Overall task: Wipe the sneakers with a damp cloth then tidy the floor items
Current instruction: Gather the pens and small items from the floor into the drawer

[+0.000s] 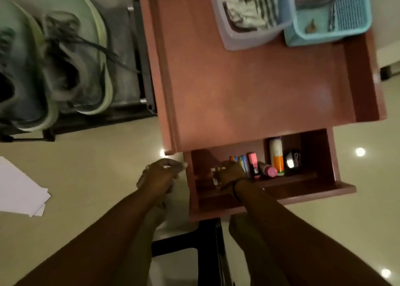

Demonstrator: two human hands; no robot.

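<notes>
Step in hand: tidying, judged. Landmark: open reddish-brown wooden drawer (307,190). Right hand (230,174) inside it beside coloured markers (243,162); grip not discernible. Left hand (160,173) just outside its left wall, fingers curled, contents unclear. Grey-green sneakers (71,62) on black rack (140,103), well up-left. Next: white papers (19,190) need collecting.

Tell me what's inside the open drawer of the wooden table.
In the drawer: coloured markers, a pink highlighter, a pink-capped marker, a white and orange bottle and a dark object. The right hand covers the left part; the tabletop hides the back.
</notes>
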